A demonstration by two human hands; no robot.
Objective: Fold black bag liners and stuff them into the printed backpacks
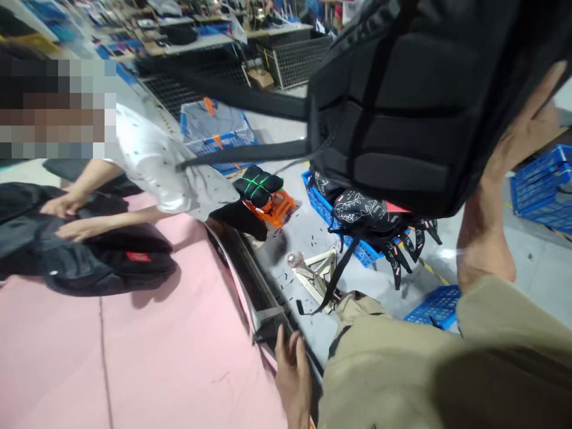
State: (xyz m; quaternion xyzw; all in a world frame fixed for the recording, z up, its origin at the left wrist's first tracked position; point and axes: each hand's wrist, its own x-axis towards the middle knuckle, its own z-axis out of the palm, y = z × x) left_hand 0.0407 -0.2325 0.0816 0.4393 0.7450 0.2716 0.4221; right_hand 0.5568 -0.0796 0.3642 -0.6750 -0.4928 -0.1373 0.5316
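A co-worker's hands [71, 217] press on a dark bag [84, 256] lying on the pink table [170, 351] at far left. At the table's edge, the left hand [292, 372] rests with fingers loosely apart, holding nothing. The right hand [527, 137] is raised and pressed against a black backpack [424, 101] held high, though its grip is hidden. Loose straps [241, 156] trail leftward and could snag the co-worker or table edge. Below, blue crates [357, 244] of bags and a wooden stool [319, 274] crowd the floor.
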